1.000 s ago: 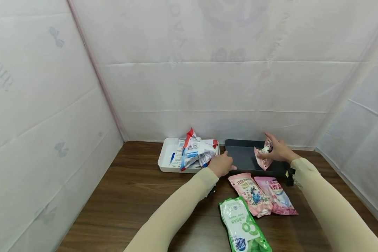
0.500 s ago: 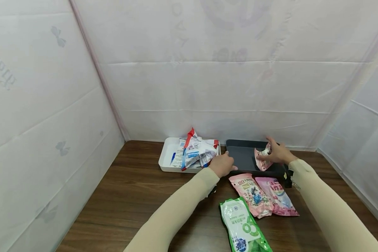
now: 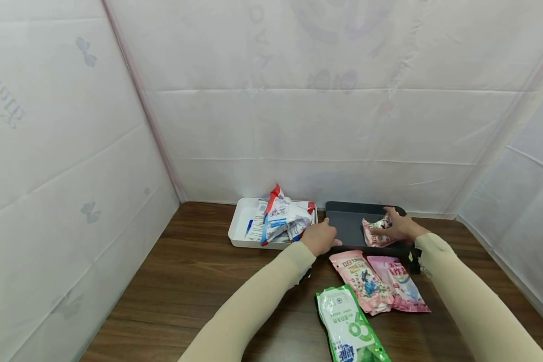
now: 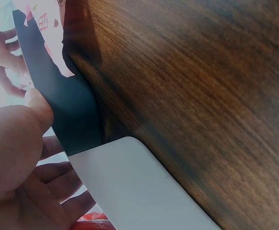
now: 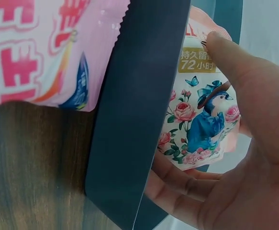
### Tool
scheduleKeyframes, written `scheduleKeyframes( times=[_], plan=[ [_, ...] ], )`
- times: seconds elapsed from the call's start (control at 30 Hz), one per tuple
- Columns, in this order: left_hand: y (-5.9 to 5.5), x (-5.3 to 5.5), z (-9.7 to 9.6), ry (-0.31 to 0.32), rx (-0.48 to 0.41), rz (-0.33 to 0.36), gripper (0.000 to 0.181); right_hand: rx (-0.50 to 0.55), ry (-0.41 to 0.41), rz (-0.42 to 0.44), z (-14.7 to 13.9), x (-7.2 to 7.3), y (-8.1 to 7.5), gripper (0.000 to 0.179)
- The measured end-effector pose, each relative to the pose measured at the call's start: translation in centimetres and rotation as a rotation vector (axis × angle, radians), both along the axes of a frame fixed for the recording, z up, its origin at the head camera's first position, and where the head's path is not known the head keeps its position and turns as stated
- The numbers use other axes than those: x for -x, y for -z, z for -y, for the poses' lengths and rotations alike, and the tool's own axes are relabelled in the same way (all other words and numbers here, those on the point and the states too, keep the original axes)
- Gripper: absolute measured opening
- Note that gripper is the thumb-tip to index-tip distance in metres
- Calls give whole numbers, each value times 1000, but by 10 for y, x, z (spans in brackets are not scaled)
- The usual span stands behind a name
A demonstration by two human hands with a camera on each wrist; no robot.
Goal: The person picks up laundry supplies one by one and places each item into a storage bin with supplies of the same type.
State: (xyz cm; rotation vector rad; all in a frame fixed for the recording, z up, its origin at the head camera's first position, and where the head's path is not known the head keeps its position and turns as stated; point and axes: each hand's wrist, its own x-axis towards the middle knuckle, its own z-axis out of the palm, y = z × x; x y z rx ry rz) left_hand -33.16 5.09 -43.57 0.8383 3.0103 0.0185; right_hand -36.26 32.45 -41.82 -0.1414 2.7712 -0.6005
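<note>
The right hand (image 3: 401, 227) pinches a pink pouch (image 5: 201, 110) in the dark tray (image 3: 349, 224). The left hand (image 3: 319, 238) touches its rim (image 3: 359, 248), grip unclear.

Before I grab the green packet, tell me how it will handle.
The green packet will probably flex, its edges looking thin and wavy. Its glossy highlights suggest it may be slippery. Lying flat, it seems unlikely to roll.

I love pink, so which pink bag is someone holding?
The pale pink bag at the dark tray, held in the right hand. The other pale pink bag and the brighter pink bag lie on the table, untouched.
</note>
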Motion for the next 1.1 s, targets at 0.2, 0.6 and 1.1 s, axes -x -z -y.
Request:
scheduleKeyframes(
  times=[0.2,0.6,1.1],
  plan=[
    [0,1,0,-5,5,7,39,-7,-2,22,-3,0,-1,104],
    [1,0,-1,-15,0,7,39,-50,21,12,-7,-3,-5,96],
    [2,1,-1,-8,-2,1,39,-63,-39,-36,-9,-10,-3,101]
  ],
)
